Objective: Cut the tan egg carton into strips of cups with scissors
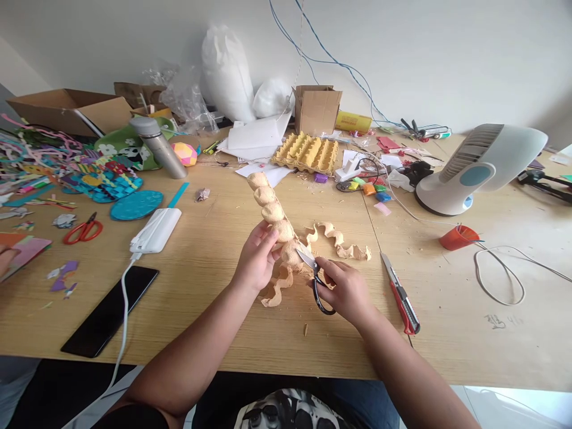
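My left hand (260,255) grips a strip of egg-carton cups (273,211), a tan row of several rounded bumps slanting up and away from me. In my right hand (346,286) is a pair of black-handled scissors (322,297). Their blades lie against the nearest cup of the strip; whether they bite into its edge I cannot tell. A wavy offcut (280,288) of the same carton hangs or lies just below that cup. Another curly offcut (344,243) rests on the table beyond my right hand.
A red utility knife (403,302) lies to the right. Behind stand a yellow egg tray (307,153) and a white fan (480,170). At left are a black phone (109,311), a white power bank (156,230), red-handled scissors (84,229) and another person's hand (6,260).
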A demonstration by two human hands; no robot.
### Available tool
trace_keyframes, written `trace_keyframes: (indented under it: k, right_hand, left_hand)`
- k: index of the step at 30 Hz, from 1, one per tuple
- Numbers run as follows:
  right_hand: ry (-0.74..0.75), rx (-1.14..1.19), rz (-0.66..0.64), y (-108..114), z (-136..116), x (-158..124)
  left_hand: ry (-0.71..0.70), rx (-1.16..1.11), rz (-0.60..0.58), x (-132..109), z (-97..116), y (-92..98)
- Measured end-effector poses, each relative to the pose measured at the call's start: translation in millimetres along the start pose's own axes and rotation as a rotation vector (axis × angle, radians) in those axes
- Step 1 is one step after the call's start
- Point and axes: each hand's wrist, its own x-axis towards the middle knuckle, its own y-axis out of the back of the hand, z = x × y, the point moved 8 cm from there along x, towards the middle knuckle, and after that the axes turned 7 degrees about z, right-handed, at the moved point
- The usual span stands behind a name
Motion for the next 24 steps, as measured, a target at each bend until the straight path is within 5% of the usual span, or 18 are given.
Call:
trace_keyframes:
  k: [24]
  right_hand:
    - [-0.053,-0.055,-0.037,-0.7,8.8,-0.2]
  left_hand:
    - [-0.104,0.059,0.076,-1.9,7.3,7.7]
